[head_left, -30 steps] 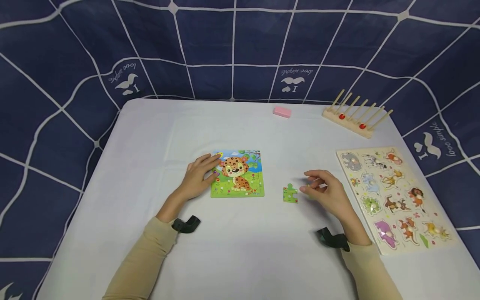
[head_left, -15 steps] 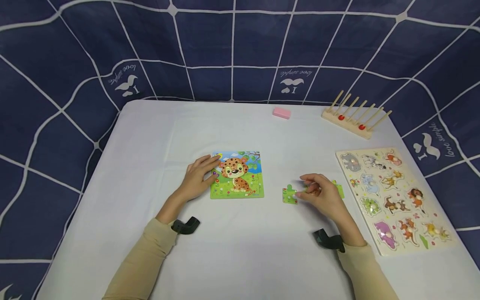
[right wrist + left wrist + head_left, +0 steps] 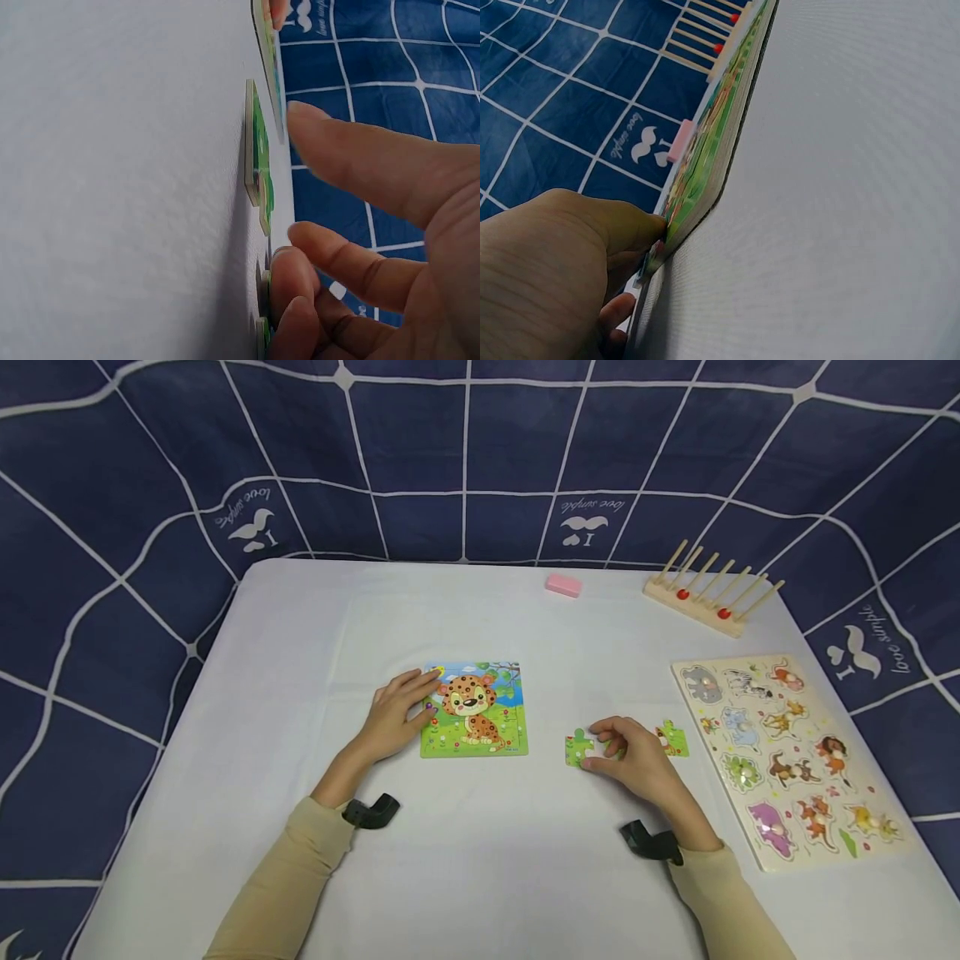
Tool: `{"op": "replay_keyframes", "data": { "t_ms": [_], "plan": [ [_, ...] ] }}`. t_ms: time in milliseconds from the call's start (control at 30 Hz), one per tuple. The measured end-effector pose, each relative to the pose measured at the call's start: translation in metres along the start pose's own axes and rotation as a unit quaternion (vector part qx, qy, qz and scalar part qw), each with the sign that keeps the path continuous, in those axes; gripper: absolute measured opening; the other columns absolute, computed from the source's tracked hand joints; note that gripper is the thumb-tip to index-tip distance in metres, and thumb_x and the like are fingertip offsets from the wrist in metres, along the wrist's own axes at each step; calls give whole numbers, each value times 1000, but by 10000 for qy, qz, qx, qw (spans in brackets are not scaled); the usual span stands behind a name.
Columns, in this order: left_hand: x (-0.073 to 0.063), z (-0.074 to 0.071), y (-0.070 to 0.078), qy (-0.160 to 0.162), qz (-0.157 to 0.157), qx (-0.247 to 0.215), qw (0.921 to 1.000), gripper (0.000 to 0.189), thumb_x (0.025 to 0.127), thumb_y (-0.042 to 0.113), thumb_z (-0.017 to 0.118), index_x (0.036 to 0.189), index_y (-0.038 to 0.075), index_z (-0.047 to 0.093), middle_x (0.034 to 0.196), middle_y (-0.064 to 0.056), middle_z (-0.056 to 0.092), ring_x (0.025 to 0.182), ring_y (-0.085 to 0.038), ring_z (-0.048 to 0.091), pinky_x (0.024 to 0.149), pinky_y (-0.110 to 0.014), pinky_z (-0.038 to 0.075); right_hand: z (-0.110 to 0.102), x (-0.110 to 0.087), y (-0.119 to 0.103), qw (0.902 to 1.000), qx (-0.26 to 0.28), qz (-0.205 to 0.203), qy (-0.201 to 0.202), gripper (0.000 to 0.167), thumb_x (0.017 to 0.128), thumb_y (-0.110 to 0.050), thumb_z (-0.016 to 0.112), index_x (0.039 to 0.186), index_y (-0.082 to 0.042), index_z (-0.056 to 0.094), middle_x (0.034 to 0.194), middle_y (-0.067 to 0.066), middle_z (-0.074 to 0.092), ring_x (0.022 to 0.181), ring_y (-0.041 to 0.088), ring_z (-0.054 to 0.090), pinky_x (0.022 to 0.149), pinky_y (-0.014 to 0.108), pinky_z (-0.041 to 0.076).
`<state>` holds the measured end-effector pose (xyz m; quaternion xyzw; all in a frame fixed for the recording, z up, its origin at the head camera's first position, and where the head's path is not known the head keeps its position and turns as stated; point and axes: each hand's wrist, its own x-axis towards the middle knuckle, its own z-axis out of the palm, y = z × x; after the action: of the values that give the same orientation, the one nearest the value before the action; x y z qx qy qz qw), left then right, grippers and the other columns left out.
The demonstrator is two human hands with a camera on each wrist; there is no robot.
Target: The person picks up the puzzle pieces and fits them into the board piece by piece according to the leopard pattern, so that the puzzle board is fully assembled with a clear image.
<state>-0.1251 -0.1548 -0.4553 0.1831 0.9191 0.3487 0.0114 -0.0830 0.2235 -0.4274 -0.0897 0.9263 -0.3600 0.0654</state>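
Note:
A square leopard jigsaw puzzle (image 3: 474,710) lies on the white table. My left hand (image 3: 393,714) rests on its left side, fingers extended over the upper left corner and thumb at the edge. Right of the puzzle is a loose green jigsaw piece (image 3: 576,749). Over its right side hovers my right hand (image 3: 637,760), thumb and fingers bent but apart. In the right wrist view nothing sits between the thumb and fingers, and the green piece (image 3: 257,146) lies flat past them. Another green and orange piece (image 3: 677,740) shows behind the hand; more green is partly hidden beneath the fingers.
A wooden animal knob puzzle board (image 3: 795,760) lies at the right. At the back right stands a wooden peg rack (image 3: 693,607) with red beads. A pink block (image 3: 563,586) is near the back edge. Dark blue gridded cloth (image 3: 405,443) hangs behind the table.
My right hand has moved left toward the nearest loose piece, uncovering the piece behind it on the right. The left hand has stayed on the puzzle.

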Motion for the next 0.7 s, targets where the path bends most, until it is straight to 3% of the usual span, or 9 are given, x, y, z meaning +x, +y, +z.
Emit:
{"op": "replay_keyframes", "data": {
  "t_ms": [300, 700],
  "plan": [
    [0, -2, 2, 24, -47, 57, 10000, 50, 95, 17, 60, 143, 6, 49, 155, -7, 41, 146, -31, 26, 110, -54, 22, 3, 2, -2, 9994, -331, 104, -18, 44, 68, -10, 88, 106, -3, 67, 90, 7, 58, 75, 16, 51, 65, 23, 42],
    [1, -1, 2, 21, -18, 22, 10000, 50, 95, 18, 60, 143, 6, 49, 155, -6, 41, 145, -31, 28, 109, -54, 23, 4, 1, -1, 9985, -553, 36, -12, 41, 69, -14, 88, 102, -4, 67, 89, 5, 57, 74, 15, 49, 63, 23, 39]
  ]
}}
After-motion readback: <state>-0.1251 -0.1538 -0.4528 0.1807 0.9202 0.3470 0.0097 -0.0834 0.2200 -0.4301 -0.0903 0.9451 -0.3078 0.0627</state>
